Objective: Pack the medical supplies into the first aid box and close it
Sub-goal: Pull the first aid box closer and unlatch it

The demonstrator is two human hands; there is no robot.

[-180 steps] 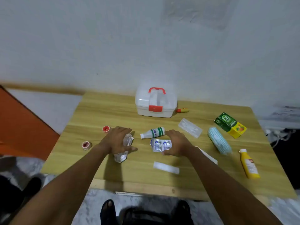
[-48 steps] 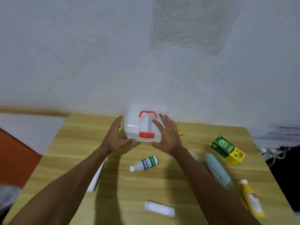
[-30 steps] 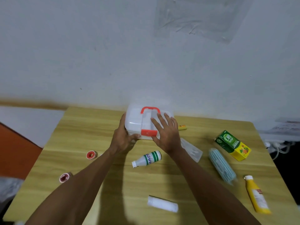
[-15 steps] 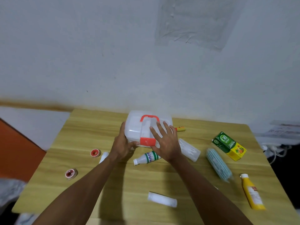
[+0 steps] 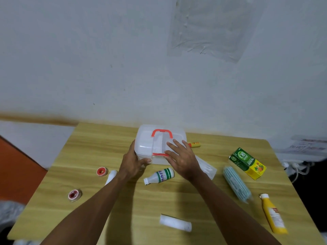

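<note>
The translucent white first aid box with a red handle and red latch stands at the back middle of the wooden table. My left hand grips its left front corner. My right hand lies flat on the lid with fingers at the red latch, which looks flipped up. A white bottle with green bands lies just in front of the box, between my wrists. A clear plastic packet sits partly under my right hand.
Two red tape rolls and a white roll lie at left. A white gauze roll lies near the front. At right are a stack of blue masks, a green-yellow carton, a yellow bottle and a small yellow tube.
Both hands left the items on the table and came up onto the box. The left hand took hold of its corner, and the red latch has gone from hanging down to lifted.
</note>
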